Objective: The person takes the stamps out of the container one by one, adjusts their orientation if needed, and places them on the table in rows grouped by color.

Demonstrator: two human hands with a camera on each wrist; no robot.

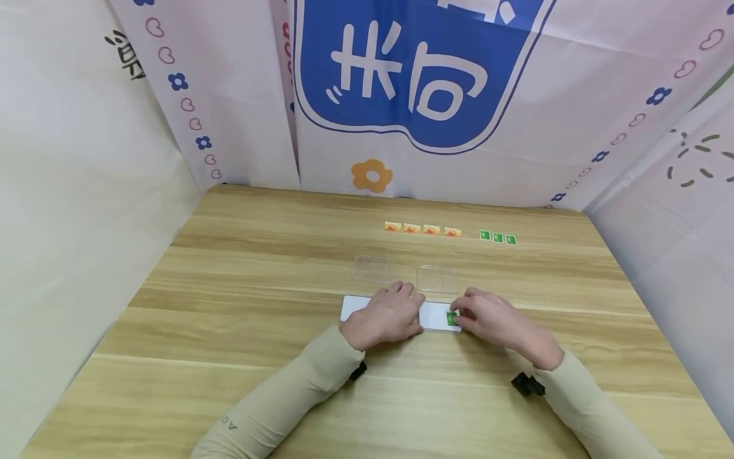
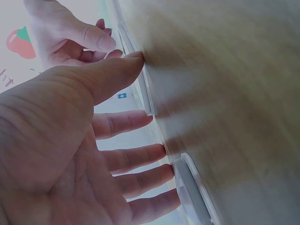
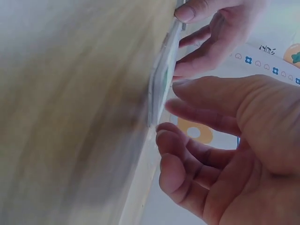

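A white rectangular plate [image 1: 434,316] lies in front of me, with a small green picture card [image 1: 452,318] flat at its right end. My left hand [image 1: 391,313] rests at this plate's left end, thumb and index finger touching its edges, fingers mostly straight. Its other fingers reach over a second white plate [image 1: 353,306], which they partly cover. My right hand [image 1: 487,317] is at the right end of the first plate, pinching the green card between thumb and index fingertip. The remaining fingers of the right hand [image 3: 206,154] are bent and hold nothing.
Two clear plastic covers, a left one [image 1: 373,269] and a right one [image 1: 438,278], lie just behind the plates. Farther back are a row of several orange picture cards [image 1: 422,229] and three green ones [image 1: 497,237]. A printed cloth [image 1: 252,127] hangs behind the wooden table [image 1: 241,331].
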